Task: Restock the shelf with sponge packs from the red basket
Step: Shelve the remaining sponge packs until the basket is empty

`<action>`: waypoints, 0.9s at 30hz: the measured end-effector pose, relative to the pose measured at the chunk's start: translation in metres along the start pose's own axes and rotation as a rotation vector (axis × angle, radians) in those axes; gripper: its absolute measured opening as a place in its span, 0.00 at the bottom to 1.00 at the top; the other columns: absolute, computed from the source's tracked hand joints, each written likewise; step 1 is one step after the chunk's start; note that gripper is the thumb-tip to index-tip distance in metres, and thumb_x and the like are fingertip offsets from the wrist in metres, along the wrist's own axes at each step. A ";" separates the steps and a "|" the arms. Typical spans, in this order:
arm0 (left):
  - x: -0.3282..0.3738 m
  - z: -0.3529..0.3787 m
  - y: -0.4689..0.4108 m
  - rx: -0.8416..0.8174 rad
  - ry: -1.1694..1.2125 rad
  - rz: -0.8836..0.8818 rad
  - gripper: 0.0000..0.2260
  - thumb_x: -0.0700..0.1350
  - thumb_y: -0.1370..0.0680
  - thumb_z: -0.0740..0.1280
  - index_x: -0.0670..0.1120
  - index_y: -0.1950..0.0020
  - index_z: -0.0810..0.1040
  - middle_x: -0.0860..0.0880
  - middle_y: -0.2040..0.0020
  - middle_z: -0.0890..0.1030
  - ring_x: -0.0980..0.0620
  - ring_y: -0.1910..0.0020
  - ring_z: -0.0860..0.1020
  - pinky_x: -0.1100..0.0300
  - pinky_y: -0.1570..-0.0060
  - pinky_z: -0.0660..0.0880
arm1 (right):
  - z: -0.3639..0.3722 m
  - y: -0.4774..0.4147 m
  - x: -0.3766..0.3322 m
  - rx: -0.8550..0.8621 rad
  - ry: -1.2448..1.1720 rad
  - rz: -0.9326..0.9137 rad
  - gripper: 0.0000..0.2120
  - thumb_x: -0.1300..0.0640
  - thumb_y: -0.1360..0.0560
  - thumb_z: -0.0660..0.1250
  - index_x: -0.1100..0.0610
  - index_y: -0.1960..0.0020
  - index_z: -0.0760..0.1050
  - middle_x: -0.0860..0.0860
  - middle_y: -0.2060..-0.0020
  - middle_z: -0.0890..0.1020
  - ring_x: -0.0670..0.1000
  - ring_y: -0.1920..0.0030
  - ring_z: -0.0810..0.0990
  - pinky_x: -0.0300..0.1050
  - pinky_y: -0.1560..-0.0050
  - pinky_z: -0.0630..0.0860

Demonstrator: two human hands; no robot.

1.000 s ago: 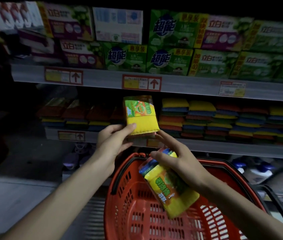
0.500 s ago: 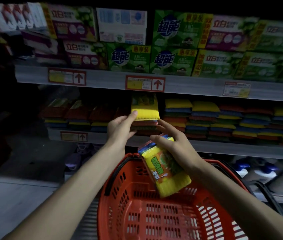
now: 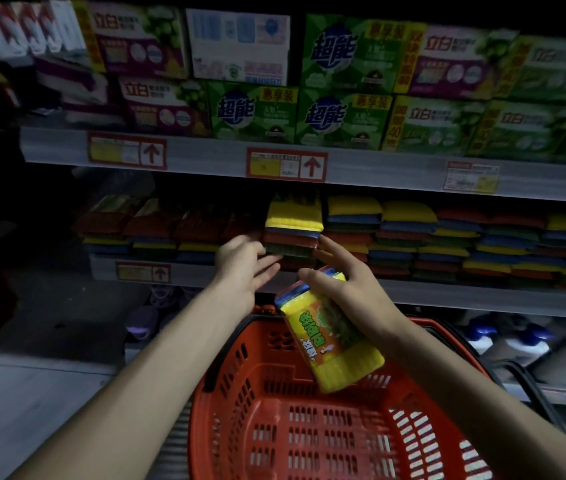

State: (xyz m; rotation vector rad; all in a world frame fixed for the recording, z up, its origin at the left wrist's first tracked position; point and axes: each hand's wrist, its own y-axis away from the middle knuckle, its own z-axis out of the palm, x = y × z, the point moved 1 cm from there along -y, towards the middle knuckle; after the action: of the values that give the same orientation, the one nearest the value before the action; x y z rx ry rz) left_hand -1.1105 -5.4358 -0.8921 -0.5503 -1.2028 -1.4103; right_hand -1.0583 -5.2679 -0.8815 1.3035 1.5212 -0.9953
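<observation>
Sponge pack (image 3: 331,336) in right hand (image 3: 354,292), left hand (image 3: 241,266) empty.

Dim aisle; pale floor (image 3: 15,393), boxed upper shelf (image 3: 361,168).

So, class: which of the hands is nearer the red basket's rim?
Right. The right hand, gripping a sponge pack, hangs just above the red basket; the left hand is higher, at the shelf.

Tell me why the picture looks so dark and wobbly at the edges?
Head view: the light is dim, brightest on the sponge pack in the right hand and on the red basket; the left side of the aisle sinks into black; the boxes at upper right are smeared by blur; the wide lens bends the shelf edge.
</observation>
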 end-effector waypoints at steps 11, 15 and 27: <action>-0.022 0.008 -0.011 0.033 0.189 -0.206 0.06 0.32 0.22 0.70 0.36 0.47 0.77 0.36 0.43 0.83 0.48 0.55 0.84 0.62 0.60 0.81 | -0.005 0.001 -0.002 -0.037 0.026 -0.006 0.26 0.51 0.22 0.73 0.26 0.37 0.66 0.27 0.43 0.73 0.42 0.32 0.74 0.38 0.41 0.75; -0.027 0.013 -0.012 0.000 0.157 -0.214 0.07 0.35 0.22 0.70 0.36 0.45 0.78 0.39 0.47 0.84 0.48 0.54 0.84 0.61 0.58 0.80 | -0.012 0.003 0.000 0.002 0.042 0.027 0.35 0.47 0.23 0.73 0.41 0.20 0.62 0.44 0.28 0.73 0.47 0.31 0.76 0.45 0.37 0.77; -0.031 0.029 -0.021 0.076 0.232 -0.141 0.08 0.33 0.21 0.68 0.35 0.41 0.76 0.41 0.55 0.83 0.52 0.68 0.85 0.63 0.70 0.81 | -0.043 0.010 0.013 0.119 0.042 0.177 0.19 0.48 0.20 0.68 0.49 0.30 0.74 0.50 0.44 0.81 0.51 0.51 0.85 0.44 0.54 0.82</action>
State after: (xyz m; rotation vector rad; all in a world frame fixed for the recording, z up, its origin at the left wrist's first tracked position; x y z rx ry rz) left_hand -1.1312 -5.4001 -0.9158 -0.2448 -1.1191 -1.4955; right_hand -1.0543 -5.2219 -0.8810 1.5232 1.3676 -0.9612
